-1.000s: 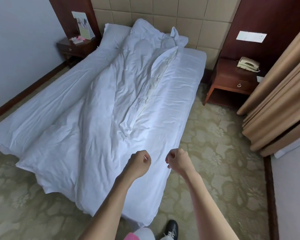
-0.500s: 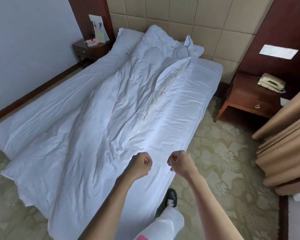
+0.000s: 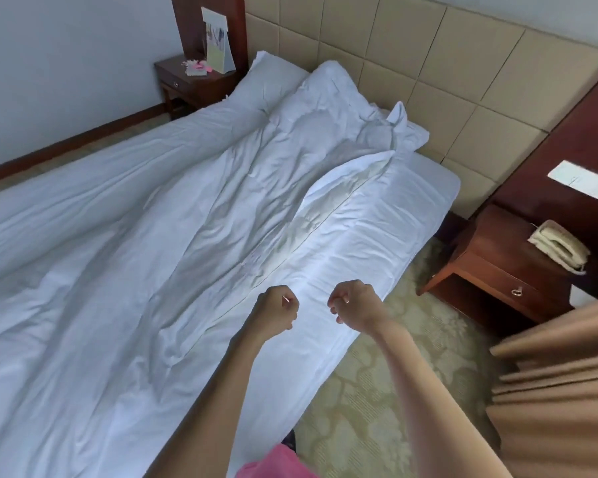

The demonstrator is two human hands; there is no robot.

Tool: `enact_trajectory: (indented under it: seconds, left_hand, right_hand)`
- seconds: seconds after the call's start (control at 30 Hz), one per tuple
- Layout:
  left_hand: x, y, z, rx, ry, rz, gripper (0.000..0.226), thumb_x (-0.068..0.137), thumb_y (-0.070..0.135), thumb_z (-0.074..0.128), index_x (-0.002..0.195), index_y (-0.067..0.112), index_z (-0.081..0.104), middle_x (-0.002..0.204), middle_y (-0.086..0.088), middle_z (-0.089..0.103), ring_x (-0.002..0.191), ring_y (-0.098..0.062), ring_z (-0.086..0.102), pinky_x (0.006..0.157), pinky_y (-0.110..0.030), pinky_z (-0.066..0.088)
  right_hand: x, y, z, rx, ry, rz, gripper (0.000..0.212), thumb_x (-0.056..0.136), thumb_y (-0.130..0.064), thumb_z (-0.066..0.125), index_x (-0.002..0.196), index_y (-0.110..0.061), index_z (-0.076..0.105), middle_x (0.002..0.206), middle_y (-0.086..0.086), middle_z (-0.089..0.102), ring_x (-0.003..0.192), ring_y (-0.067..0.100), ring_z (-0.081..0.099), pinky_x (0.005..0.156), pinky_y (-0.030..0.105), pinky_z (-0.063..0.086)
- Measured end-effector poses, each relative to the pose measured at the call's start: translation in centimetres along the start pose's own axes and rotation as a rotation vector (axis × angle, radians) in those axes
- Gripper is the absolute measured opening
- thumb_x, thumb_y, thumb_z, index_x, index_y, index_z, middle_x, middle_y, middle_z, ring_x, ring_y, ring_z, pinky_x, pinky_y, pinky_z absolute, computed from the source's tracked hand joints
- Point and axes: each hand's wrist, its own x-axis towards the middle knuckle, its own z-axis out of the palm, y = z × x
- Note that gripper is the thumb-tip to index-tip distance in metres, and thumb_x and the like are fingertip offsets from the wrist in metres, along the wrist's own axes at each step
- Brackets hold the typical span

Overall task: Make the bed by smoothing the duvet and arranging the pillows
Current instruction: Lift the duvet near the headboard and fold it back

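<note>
A person's left hand [image 3: 276, 311] and right hand [image 3: 354, 302] hover side by side above the bed's [image 3: 428, 188] right edge, both curled into fists holding nothing. The rumpled white duvet [image 3: 152, 253] sprawls along the mattress, with pillows [image 3: 273, 84] bunched at the headboard [image 3: 428, 74] end.

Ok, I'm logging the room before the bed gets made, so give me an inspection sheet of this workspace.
Surface: bed, white sheet bare along its right side.
Job's things: duvet wrinkled, bunched in a ridge down the middle; pillows at the headboard, partly under the duvet.
Clutter: card stand and small pink items on the far nightstand.
Hands: left hand and right hand curled above the bed, holding nothing.
Cables: nothing seen.
Surroundings: telephone on the near nightstand, curtain, patterned carpet.
</note>
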Motion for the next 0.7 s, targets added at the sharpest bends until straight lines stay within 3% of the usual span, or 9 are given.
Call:
enact_trajectory:
  seconds: [0.13,0.33,0.7]
  left_hand:
    - [3.7,2.9,1.8,-0.010,0.030,-0.021,0.017,0.091,0.017,0.048,0.091,0.007,0.062,0.083,-0.006,0.072,0.056,-0.011,0.067,0.047,-0.011,0.040]
    - [7.9,4.6,4.3,-0.035,0.149,-0.157,0.018,0.091,0.014,0.047,0.089,0.007,0.064,0.079,-0.006,0.071,0.052,-0.010,0.065,0.043,-0.013,0.041]
    - [12.1,10.6,11.0,-0.194,0.393,-0.316,0.015,0.092,0.010,0.051,0.090,0.003,0.065,0.073,-0.007,0.067,0.052,-0.012,0.062,0.044,-0.011,0.043]
  right_hand:
    - [5.0,1.8,-3.6,-0.068,-0.036,-0.026,0.029,0.087,-0.012,0.046,0.071,-0.030,0.063,0.090,0.001,0.071,0.082,0.022,0.071,0.080,0.043,0.060]
    - [12.4,3.3,-6.9,-0.135,-0.143,-0.164,0.030,0.086,-0.014,0.045,0.069,-0.032,0.061,0.100,0.002,0.066,0.090,0.024,0.069,0.085,0.045,0.058]
    - [23.1,6.6,-13.8,-0.330,-0.351,-0.412,0.029,0.087,-0.014,0.045,0.069,-0.030,0.061,0.091,0.004,0.069,0.083,0.025,0.070,0.080,0.043,0.059]
